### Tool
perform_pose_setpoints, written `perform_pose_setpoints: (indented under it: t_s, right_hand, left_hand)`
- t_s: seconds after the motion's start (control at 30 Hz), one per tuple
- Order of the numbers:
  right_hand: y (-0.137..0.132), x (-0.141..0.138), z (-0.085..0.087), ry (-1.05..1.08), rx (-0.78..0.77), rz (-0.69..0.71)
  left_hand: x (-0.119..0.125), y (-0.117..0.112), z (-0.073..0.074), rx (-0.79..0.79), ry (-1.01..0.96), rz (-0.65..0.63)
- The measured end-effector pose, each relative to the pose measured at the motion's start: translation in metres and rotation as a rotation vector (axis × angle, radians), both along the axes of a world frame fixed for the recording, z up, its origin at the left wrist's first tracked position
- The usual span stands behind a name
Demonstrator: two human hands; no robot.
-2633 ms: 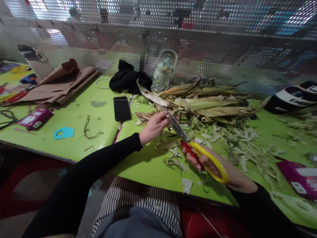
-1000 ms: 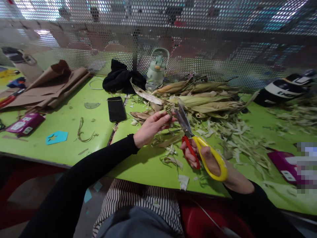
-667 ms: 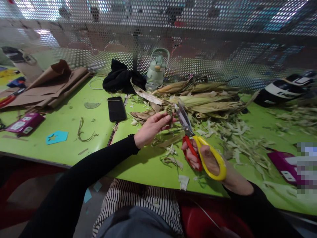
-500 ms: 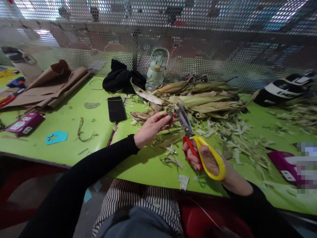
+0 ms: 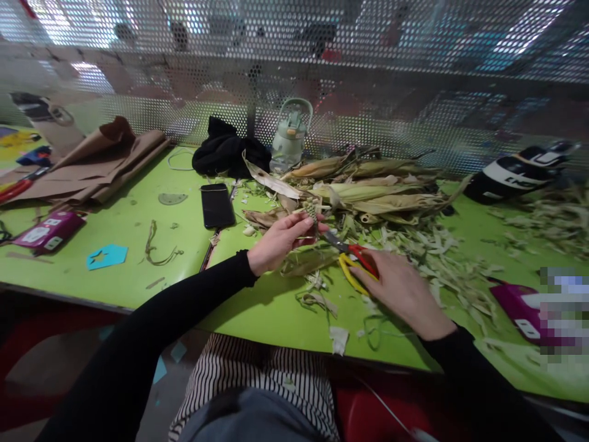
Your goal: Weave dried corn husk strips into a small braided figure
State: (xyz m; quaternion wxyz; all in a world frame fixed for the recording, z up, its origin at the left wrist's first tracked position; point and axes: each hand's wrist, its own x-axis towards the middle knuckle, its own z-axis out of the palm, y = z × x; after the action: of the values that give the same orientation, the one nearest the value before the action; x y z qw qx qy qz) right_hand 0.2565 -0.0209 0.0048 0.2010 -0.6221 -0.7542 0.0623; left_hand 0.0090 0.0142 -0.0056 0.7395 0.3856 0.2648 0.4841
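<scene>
My left hand (image 5: 278, 240) pinches a small woven piece of corn husk (image 5: 311, 214) above the green table (image 5: 138, 245). My right hand (image 5: 399, 290) is closed on the red and yellow handles of the scissors (image 5: 353, 258), palm down, low over the table. The blades lie nearly flat and point left toward the husk piece. Dried corn cobs in their husks (image 5: 368, 190) are piled just behind both hands, and husk clippings (image 5: 442, 258) are scattered around them.
A black phone (image 5: 216, 205), a black cloth (image 5: 227, 153) and a pale green bottle (image 5: 289, 135) stand behind the left hand by the perforated metal screen. Brown paper (image 5: 101, 162), a purple packet (image 5: 46, 230) and a blue cutout (image 5: 107, 256) lie at the left. Another purple packet (image 5: 515, 304) lies right.
My right hand has turned palm down and lowered the scissors from upright to nearly flat on the table. My left hand keeps the husk piece in about the same place.
</scene>
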Motion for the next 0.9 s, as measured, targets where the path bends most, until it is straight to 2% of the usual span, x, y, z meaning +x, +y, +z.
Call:
perform_pose_setpoints:
  t_s: [0.07, 0.1, 0.17, 0.2, 0.27, 0.43, 0.53, 0.6, 0.77, 0.83, 0.9]
  right_hand:
    - [0.000, -0.008, 0.005, 0.045, 0.102, 0.046]
    - [0.000, -0.015, 0.008, 0.113, 0.092, 0.050]
    - [-0.001, -0.031, 0.013, 0.333, -0.126, 0.145]
    - [-0.001, -0.040, 0.014, 0.452, -0.188, 0.201]
    - [0.000, -0.055, 0.012, 0.577, -0.216, 0.237]
    - [-0.001, -0.069, -0.001, 0.633, -0.179, 0.222]
    - [0.000, -0.061, -0.004, 0.622, -0.138, 0.145]
    - [0.006, -0.047, -0.004, 0.599, -0.099, 0.067]
    - [0.036, -0.001, 0.002, 0.447, -0.054, -0.066]
    - [0.049, 0.007, 0.005, 0.386, -0.056, -0.071]
    - [0.061, 0.005, 0.006, 0.341, -0.064, -0.053]
  left_hand:
    - [0.002, -0.001, -0.001, 0.028, 0.016, -0.013]
    - [0.003, -0.002, -0.002, 0.048, 0.030, -0.021]
    - [0.006, -0.005, -0.002, 0.081, 0.059, -0.034]
    - [0.008, -0.007, -0.003, 0.092, 0.065, -0.037]
    - [0.010, -0.012, -0.003, 0.097, 0.060, -0.043]
    - [0.012, -0.018, -0.009, 0.137, 0.113, -0.073]
    - [0.010, -0.020, -0.010, 0.176, 0.227, -0.051]
    - [0.007, -0.021, -0.007, 0.239, 0.370, -0.093]
    - [-0.001, -0.021, 0.005, 0.617, 0.908, -0.241]
    - [-0.001, -0.020, 0.005, 0.728, 1.026, -0.291]
    - [0.000, -0.018, 0.003, 0.776, 1.103, -0.355]
